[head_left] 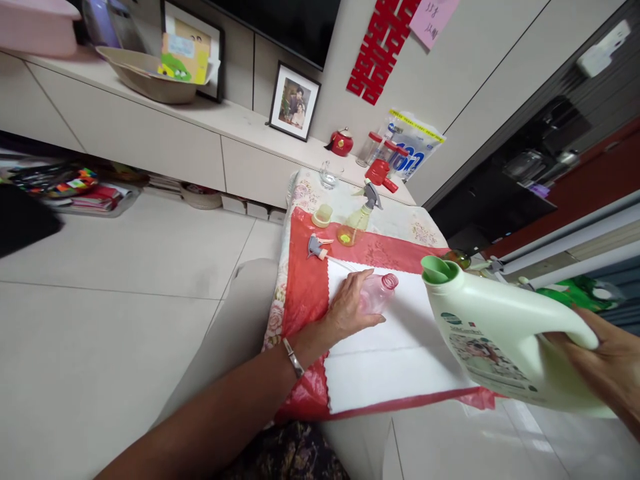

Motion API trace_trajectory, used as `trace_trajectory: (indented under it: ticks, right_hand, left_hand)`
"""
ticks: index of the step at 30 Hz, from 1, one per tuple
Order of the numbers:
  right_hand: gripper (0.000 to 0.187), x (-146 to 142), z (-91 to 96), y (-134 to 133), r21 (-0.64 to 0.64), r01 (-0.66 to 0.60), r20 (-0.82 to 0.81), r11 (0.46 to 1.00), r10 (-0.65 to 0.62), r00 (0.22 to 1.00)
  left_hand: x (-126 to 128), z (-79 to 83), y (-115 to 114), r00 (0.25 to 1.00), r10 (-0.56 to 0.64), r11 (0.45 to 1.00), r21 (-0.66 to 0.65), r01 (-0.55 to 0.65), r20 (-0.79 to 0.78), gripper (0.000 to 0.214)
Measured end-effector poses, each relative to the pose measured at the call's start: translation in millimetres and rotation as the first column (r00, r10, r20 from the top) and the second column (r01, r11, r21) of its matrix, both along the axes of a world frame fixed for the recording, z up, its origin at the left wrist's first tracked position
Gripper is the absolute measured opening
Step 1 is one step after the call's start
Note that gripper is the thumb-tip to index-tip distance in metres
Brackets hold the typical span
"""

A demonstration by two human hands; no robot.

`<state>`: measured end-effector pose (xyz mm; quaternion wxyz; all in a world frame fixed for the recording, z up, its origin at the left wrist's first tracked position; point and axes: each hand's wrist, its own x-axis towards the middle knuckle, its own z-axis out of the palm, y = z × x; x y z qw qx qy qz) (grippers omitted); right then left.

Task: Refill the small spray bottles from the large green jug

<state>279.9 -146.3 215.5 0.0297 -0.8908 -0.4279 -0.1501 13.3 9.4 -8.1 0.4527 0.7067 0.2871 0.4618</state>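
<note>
My left hand (350, 307) is wrapped round a small clear pink bottle (381, 291) with an open threaded neck, standing on a white cloth (395, 360) on the table. My right hand (607, 363) grips the handle of a large pale green detergent jug (493, 333), uncapped and tilted with its spout (439, 270) toward the pink bottle. The spout hangs a little to the right of and above the bottle's mouth, apart from it.
A red plastic sheet (305, 287) covers the small table over a floral cloth. Farther back lie a loose spray head (316, 247), a green cap (323, 215), a yellow-green spray bottle (359, 217) and a glass. A low cabinet with a framed photo (294, 101) runs behind.
</note>
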Motion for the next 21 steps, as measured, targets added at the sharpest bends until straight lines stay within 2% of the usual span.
trace_trajectory:
  ticks: [4, 9, 18, 21]
  right_hand:
    - [0.063, -9.1, 5.5, 5.9, -0.005, 0.09, -0.13, 0.996, -0.089, 0.987]
    - [0.064, -8.6, 11.4, 8.1, -0.068, 0.034, -0.059, 0.997, -0.038, 0.998]
    - [0.056, -12.7, 17.9, 8.9, -0.151, -0.002, 0.052, 0.988, 0.01, 0.999]
    - [0.059, -9.5, 18.1, 11.1, -0.177, 0.004, 0.095, 0.984, 0.013, 0.995]
  left_hand:
    - [0.1, 1.2, 0.3, 0.999, -0.026, 0.999, -0.046, 0.025, -0.032, 0.099]
    - [-1.0, 1.7, 0.8, 0.999, -0.033, 0.997, -0.066, 0.03, -0.043, 0.094]
    - [2.9, -2.0, 1.1, 0.998, -0.002, 0.999, -0.052, -0.002, -0.067, 0.099]
    - [2.5, -0.7, 1.3, 0.997, -0.004, 0.998, -0.06, -0.001, -0.079, 0.098]
